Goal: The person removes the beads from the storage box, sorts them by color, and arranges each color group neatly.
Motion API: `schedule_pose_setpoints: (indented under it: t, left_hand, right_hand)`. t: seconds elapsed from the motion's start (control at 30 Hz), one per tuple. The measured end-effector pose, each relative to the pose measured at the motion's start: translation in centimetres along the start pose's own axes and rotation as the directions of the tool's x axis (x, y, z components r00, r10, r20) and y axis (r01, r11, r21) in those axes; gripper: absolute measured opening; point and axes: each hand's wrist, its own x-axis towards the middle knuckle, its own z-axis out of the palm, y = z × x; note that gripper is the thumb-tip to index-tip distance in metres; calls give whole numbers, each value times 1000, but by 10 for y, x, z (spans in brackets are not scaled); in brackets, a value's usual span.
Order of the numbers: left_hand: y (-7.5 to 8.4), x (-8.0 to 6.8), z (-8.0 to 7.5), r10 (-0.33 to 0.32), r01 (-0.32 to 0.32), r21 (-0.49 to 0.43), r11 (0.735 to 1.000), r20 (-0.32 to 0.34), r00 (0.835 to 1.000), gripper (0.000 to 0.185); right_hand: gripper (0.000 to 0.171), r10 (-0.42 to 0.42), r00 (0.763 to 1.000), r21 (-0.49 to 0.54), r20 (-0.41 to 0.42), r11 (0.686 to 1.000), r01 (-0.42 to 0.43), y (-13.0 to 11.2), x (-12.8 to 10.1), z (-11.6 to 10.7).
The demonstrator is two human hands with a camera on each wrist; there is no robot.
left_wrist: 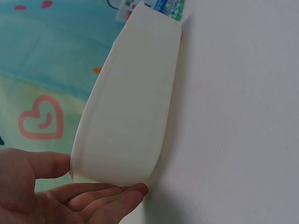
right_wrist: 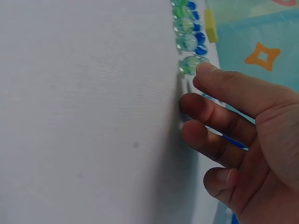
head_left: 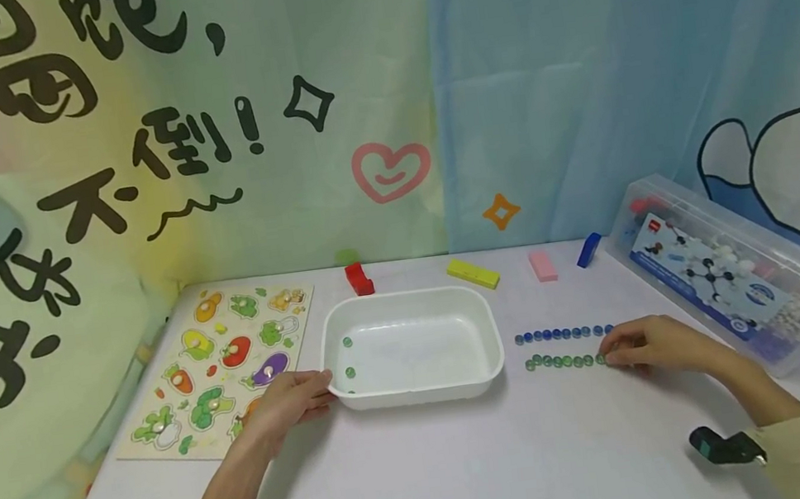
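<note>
My left hand (head_left: 289, 398) is resting flat-ish against the left end of the white tub (head_left: 418, 393), fingers straight and relaxed, not wrapped around anything. From the left wrist view you can see my fingertips (left_wrist: 135, 190) just touching the bottom corner of the tub's outer wall, with the thumb up near the rim. Forearm comes in from the lower left, lying low over the table (head_left: 427, 471).

My right hand (head_left: 644, 346) is over on the other side, palm down, fingers loosely spread. The index fingertip (right_wrist: 205, 70) is touching the last green marble (right_wrist: 189, 64) at the right end of the green row (head_left: 564, 362). Not pinching it as far as I can tell, just a finger on it; the other fingers are slightly curled and hold nothing. Wrist sits a bit higher than the fingers, arm angled in from the lower right.

The green row lies just in front of a blue marble row (head_left: 563, 333), both to the right of the tub and near it. Two green marbles (head_left: 349, 356) already sit inside the tub by its left wall.

Also on the table: a veggie peg puzzle (head_left: 223, 367) at left, little blocks along the back, a clear plastic box (head_left: 736, 271) at right.
</note>
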Motion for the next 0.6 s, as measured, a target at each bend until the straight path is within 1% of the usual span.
schedule_pose_setpoints:
  t: [0.13,0.2,0.27,0.37,0.47,0.6]
  left_hand:
    - [-1,2,-1,-9,9,-1,1000,-10,1000,39]
    - [-2,3,-1,-8,8,-2,1000,-8,1000,39]
    - [-2,4,-1,-8,8,-3,1000,-8,1000,39]
    - [-3,4,-1,-8,8,3,1000,-4,1000,40]
    - [-2,2,-1,-4,4,9,1000,7,1000,41]
    - [-1,1,-1,6,-6,11,1000,19,1000,43]
  right_hand:
    - [25,4,999,-17,-40,1000,-5,-5,2,-12]
    - [27,0,998,-28,-57,1000,-1,-13,7,-22]
    - [28,-27,997,-38,-74,999,24,-24,13,-31]
    - [29,-67,994,-55,-84,997,62,-50,25,-40]
    - [25,-118,989,-78,-85,991,112,-82,41,-42]
    - [23,-192,981,-85,-14,978,191,-126,70,-34]
